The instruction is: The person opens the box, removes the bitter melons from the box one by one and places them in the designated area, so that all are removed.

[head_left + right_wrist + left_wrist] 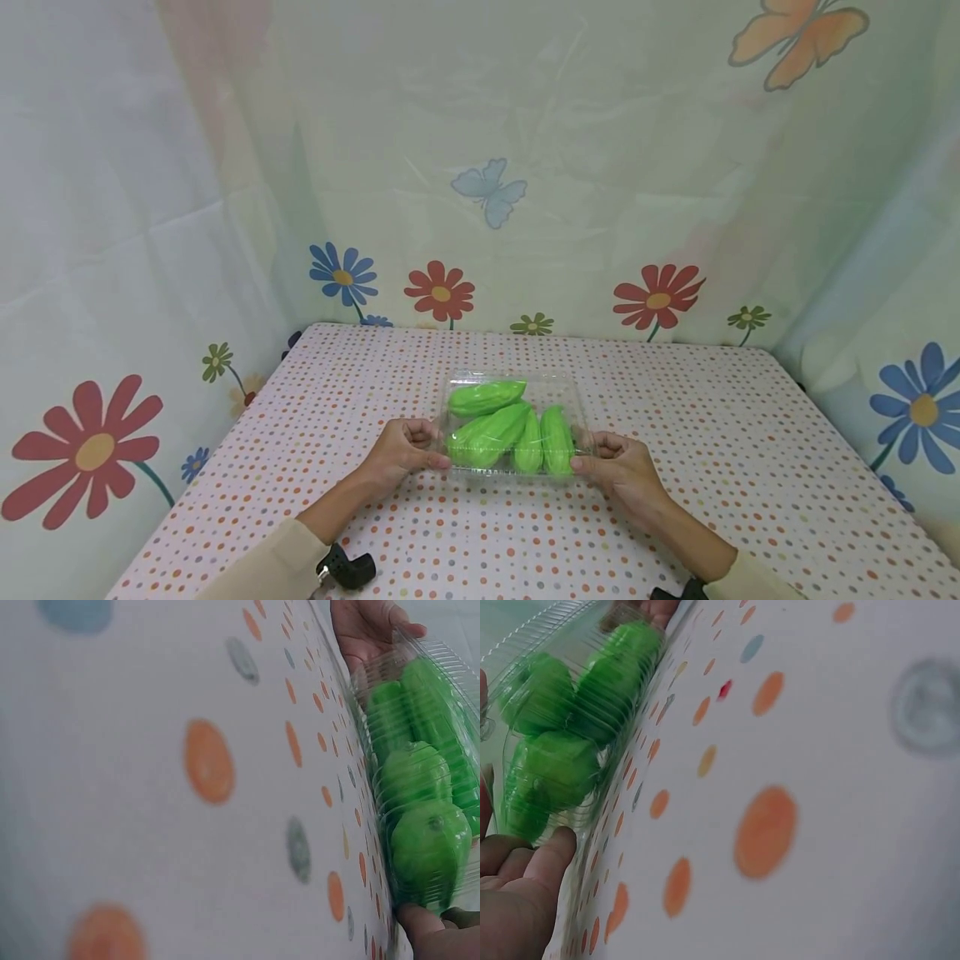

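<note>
1. Two hands on one box: your left hand and right hand sit at opposite short ends of the clear, ribbed plastic clamshell container.
2. Your left hand has its fingers curled in against the container's left end, with the thumb pressed along the lower rim; the left wrist view shows that thumb tip right on the plastic edge.
3. Your right hand mirrors it, fingers curled round the right end and pinching the rim; the right wrist view catches a fingertip against the near corner.
4. Inside the shut lid lie four bright green, ridged, pear-shaped plastic vegetables, packed touching one another: one lies across the far side, three lean side by side nearer you.
5. That container rests on the table, on a white cloth with small multicoloured polka dots, roughly mid-table and just in front of you.
6. Behind and on both sides hangs a pale backdrop sheet printed with flowers and butterflies.
7. Beige sleeves cover both your forearms, with a black wrist mount showing at the left cuff.
</note>
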Available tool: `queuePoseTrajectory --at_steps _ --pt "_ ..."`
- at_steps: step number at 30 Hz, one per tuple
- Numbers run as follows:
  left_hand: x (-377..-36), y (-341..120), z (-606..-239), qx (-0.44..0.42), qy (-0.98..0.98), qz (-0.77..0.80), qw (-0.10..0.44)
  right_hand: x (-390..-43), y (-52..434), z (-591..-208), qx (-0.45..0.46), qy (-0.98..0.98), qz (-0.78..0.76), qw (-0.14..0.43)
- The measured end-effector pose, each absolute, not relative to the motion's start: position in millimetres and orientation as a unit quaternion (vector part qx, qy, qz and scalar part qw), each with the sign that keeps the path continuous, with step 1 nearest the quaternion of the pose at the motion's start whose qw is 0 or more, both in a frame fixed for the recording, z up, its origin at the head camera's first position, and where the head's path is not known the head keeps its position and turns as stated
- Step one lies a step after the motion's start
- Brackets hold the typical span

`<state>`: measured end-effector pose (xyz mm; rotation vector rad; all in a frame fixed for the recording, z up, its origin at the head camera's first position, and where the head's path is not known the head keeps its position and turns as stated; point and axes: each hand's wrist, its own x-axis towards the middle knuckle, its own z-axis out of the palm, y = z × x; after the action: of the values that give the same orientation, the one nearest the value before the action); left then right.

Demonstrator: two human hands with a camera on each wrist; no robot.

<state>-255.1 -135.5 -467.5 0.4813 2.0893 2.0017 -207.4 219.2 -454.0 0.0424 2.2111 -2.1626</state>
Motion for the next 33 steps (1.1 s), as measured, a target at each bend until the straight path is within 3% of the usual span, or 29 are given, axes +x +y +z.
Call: queuePoseTrajectory --at_steps 15,26,33 --pt "-249 -135 -467 0.222 0.674 0.688 0.150 -202 216 -456 0.007 0.664 -0.746 0.049" --pt "-248 -139 -469 0.253 0.595 0.733 0.213 -199 213 -451 0.002 0.672 -0.738 0.059" --pt "-243 -139 -466 0.247 0.612 0.722 0.207 -197 218 -452 -0.010 0.693 -0.718 0.072"
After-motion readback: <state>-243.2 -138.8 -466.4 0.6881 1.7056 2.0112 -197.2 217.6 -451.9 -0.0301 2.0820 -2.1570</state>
